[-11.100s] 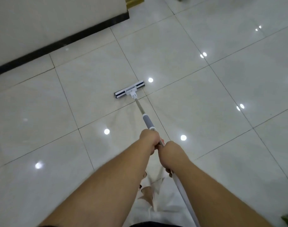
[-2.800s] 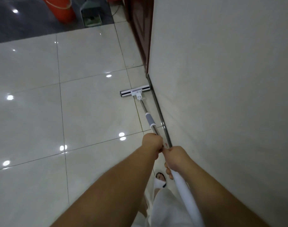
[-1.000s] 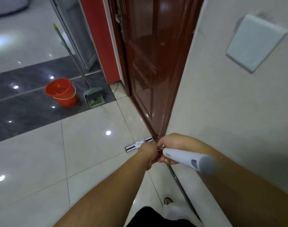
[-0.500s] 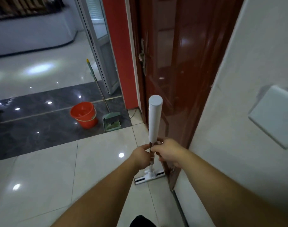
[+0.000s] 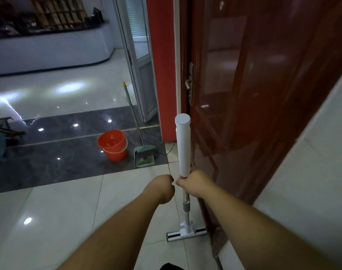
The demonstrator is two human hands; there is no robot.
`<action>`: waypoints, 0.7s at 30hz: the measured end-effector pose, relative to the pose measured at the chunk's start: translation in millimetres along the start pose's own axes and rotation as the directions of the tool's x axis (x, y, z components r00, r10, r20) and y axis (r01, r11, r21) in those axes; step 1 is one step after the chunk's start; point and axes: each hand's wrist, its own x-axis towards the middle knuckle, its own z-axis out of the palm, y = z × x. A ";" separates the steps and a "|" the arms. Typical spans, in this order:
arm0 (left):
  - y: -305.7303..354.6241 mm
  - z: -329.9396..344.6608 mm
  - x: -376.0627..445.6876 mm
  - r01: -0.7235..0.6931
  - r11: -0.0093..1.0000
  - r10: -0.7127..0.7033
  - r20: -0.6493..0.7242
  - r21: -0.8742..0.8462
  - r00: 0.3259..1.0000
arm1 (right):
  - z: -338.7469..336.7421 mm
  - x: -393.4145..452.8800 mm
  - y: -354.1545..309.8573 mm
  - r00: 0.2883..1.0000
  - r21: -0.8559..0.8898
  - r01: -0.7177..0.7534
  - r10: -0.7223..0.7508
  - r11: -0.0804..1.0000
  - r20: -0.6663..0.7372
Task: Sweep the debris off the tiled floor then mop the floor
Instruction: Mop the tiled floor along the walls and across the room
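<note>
The flat mop stands almost upright beside the door. Its white handle (image 5: 182,145) points up and its mop head (image 5: 186,232) lies flat on the pale tiled floor (image 5: 69,207). My right hand (image 5: 193,184) grips the metal pole just under the white handle. My left hand (image 5: 162,189) is a loose fist just left of the pole. A small gap separates it from the pole and it holds nothing that I can see.
A dark red wooden door (image 5: 244,94) and a white wall (image 5: 312,172) close off the right. An orange bucket (image 5: 112,145) and a green dustpan (image 5: 145,156) with a long broom handle (image 5: 133,114) stand on the dark tile strip ahead.
The mop went from lying low along the wall to standing upright by the door. My left hand has come off the pole; my right hand still holds it.
</note>
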 end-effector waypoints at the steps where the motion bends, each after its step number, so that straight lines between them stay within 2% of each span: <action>1: -8.0 -9.4 5.0 -0.004 1.000 0.004 -0.016 0.011 1.000 | 4.2 8.1 -8.5 1.000 -0.003 0.001 -0.001 1.000 -0.020; 13: -171.9 -154.7 75.1 -0.046 0.994 0.050 -0.036 0.101 0.998 | 63.6 115.9 -161.9 0.977 -0.149 -0.005 -0.027 0.989 -0.210; 21: -250.1 -208.0 127.1 -0.133 0.974 0.142 -0.037 0.181 0.989 | 80.1 166.4 -221.6 0.948 -0.104 -0.090 0.053 0.990 -0.314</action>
